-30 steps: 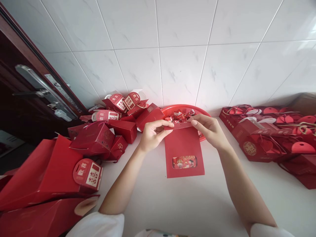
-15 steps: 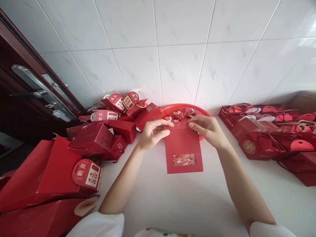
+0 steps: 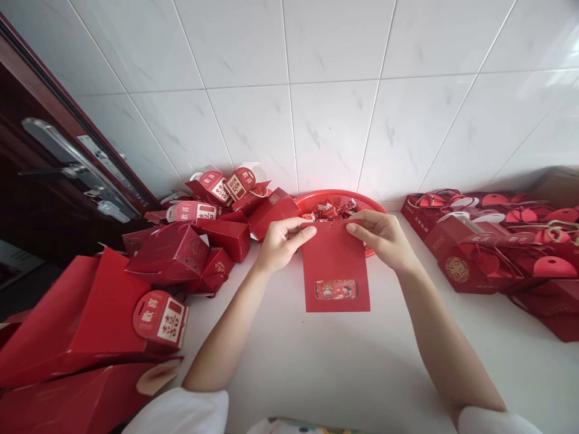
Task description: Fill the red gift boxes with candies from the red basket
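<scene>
A flat red paper bag [image 3: 335,253] hangs in front of me, with a small cut-out window near its lower edge that shows a printed pattern. My left hand [image 3: 281,242] pinches its upper left corner between thumb and fingers. At the upper right corner, my right hand [image 3: 383,238] grips it the same way. Just behind the bag's top edge is a red plastic basket [image 3: 312,196] of wrapped candies [image 3: 330,211], partly hidden by the bag and my hands.
Red gift boxes [image 3: 165,253] are heaped on the left, with larger red bags [image 3: 90,319] nearer me. Several more red boxes with cord handles [image 3: 470,259] stand on the right of the white table [image 3: 289,361]. A tiled wall [image 3: 335,132] rises behind, and a dark door [image 3: 45,199] is at left.
The left thumb has slid up to the bag's top edge, and the top strip no longer shows a fold line. The bag's lower edge has risen slightly.
</scene>
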Motion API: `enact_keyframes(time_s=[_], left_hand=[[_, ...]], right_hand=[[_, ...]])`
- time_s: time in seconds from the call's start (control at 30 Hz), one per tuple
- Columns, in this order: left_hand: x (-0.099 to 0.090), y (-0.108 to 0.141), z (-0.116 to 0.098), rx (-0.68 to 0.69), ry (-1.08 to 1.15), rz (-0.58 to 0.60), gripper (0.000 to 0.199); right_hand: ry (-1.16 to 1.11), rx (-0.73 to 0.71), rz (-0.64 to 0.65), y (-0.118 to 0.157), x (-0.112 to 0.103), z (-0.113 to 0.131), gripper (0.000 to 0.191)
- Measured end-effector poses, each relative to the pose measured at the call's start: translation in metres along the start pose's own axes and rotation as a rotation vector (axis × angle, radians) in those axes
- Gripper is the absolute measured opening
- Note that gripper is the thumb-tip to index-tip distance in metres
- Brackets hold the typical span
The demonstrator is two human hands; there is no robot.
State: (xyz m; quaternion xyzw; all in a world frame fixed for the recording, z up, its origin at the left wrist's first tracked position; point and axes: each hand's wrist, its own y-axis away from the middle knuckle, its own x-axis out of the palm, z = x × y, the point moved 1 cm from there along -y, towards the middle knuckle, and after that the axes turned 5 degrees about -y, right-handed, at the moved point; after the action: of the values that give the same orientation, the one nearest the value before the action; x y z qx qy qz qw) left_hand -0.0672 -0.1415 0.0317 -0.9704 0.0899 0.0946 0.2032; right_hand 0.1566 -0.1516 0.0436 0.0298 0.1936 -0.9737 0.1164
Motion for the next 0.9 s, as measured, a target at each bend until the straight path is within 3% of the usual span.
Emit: enact_keyframes(time_s=[0.57, 0.9], left_hand=[[0.004, 0.000, 0.000, -0.007, -0.021, 0.003, 0.029], [0.013, -0.002, 0.008, 0.007, -0.017, 0.076, 0.041]], right_hand=[[-0.031, 0.072, 0.047, -0.002, -0.003, -0.004, 0.033], [0.270, -0.153, -0.018, 0.009, -0.020, 0.005, 0.038]])
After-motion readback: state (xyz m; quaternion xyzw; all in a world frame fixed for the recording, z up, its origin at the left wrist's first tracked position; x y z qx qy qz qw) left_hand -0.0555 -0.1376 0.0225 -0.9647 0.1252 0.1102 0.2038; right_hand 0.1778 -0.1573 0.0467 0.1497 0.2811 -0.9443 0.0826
